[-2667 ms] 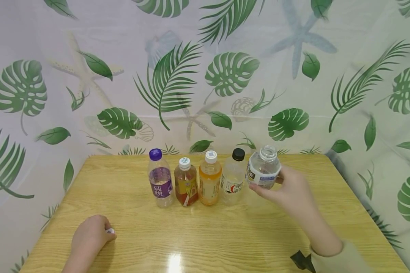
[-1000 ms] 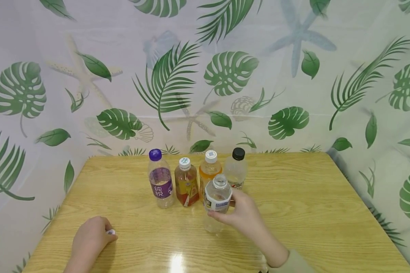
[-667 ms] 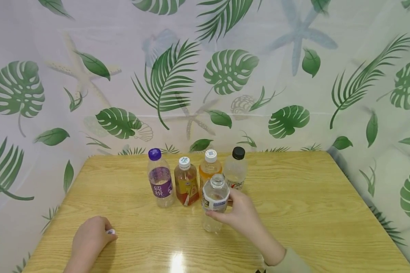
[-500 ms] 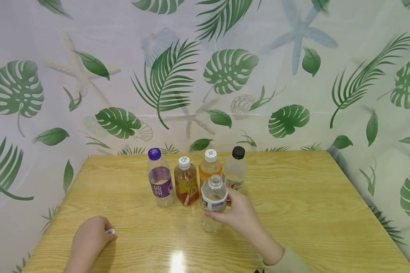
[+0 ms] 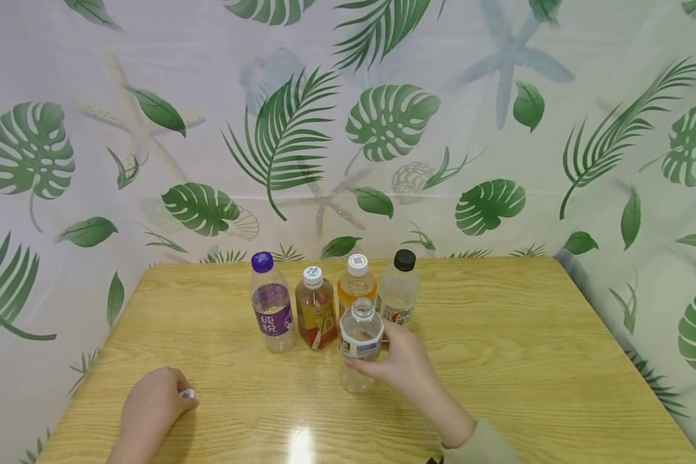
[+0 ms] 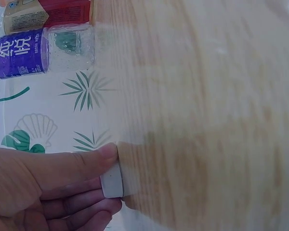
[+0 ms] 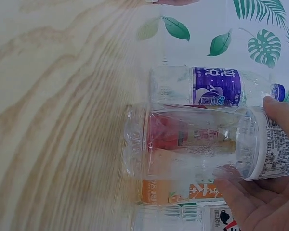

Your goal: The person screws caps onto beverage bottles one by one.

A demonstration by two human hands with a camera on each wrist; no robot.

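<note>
My right hand (image 5: 403,361) grips a clear, uncapped plastic bottle (image 5: 362,335) around its labelled upper part, in front of the bottle row. In the right wrist view the clear bottle (image 7: 197,142) spans the frame, thumb (image 7: 282,113) on one side of its label and fingers on the other. At the table's left, my left hand (image 5: 153,403) pinches a small white bottle cap (image 5: 187,394) close to the tabletop. The left wrist view shows the white cap (image 6: 112,181) between thumb and curled fingers.
Behind the held bottle stand a purple-capped bottle (image 5: 274,309), a white-capped bottle of reddish drink (image 5: 316,309), a white-capped orange-drink bottle (image 5: 356,287) and a black-capped clear bottle (image 5: 400,290). A leaf-print cloth (image 5: 325,129) hangs behind the wooden table (image 5: 528,361).
My right hand has carried the uncapped bottle from the right end of the row leftward and nearer, then slightly farther left. My left hand stays put with the cap.
</note>
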